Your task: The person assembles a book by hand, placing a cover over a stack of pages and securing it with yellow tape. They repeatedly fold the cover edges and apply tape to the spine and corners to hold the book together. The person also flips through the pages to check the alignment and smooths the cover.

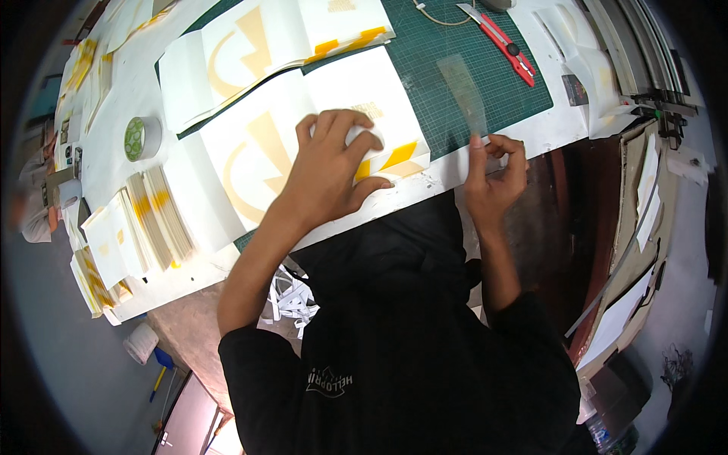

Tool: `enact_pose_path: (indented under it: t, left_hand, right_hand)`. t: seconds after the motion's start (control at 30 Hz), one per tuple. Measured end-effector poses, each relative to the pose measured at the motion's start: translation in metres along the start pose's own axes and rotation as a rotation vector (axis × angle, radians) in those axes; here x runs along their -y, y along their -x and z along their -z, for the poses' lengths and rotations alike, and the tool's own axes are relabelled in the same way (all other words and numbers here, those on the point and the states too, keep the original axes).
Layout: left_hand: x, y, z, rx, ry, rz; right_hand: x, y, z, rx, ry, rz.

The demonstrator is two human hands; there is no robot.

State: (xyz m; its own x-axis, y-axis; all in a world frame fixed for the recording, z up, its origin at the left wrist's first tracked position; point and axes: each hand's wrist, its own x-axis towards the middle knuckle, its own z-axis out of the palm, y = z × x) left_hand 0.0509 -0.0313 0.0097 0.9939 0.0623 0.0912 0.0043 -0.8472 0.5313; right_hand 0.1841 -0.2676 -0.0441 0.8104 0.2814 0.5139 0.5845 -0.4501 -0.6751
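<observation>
My left hand (327, 163) rests on a white printed cover (262, 155) with a pale orange design and yellow stripes. Its fingers are curved and spread, with the thumb near the cover's front edge. At the table's front edge, my right hand (497, 178) pinches the near end of a clear plastic strip (462, 89), which stretches away over the green cutting mat (425, 57). Another printed cover (250, 49) of the same design lies just beyond. A red utility knife (504, 47), blade out, is on the mat at the far right.
Stacked booklets (155, 216) stand on the left of the white table, near a tape roll (142, 139). Metal rails (626, 49) run along the right. Paper offcuts (290, 299) lie on the floor below. A person (36, 193) is at the far left.
</observation>
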Motion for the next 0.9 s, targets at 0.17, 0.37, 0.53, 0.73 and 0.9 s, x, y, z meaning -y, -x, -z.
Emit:
enact_pose_path:
  t: [0.17, 0.37, 0.53, 0.73, 0.9]
  left_hand:
    - [-0.01, 0.002, 0.006, 0.057, 0.174, 0.107]
    - [0.007, 0.029, 0.043, -0.47, 0.664, 0.281]
    - [0.024, 0.039, 0.153, -1.335, 0.668, 0.075]
    - [0.052, -0.089, 0.17, -0.806, -0.115, -0.161]
    - [0.104, -0.142, 0.077, -0.266, -0.204, 0.017]
  right_hand:
    - [-0.008, -0.018, -0.008, -0.036, -0.02, -0.018]
    - [-0.018, -0.014, -0.022, -0.069, -0.03, -0.004]
    - [-0.007, -0.018, -0.019, 0.004, -0.027, 0.048]
    - [-0.011, -0.016, -0.016, -0.052, 0.011, 0.109]
    - [-0.008, -0.02, -0.02, -0.057, -0.038, 0.125]
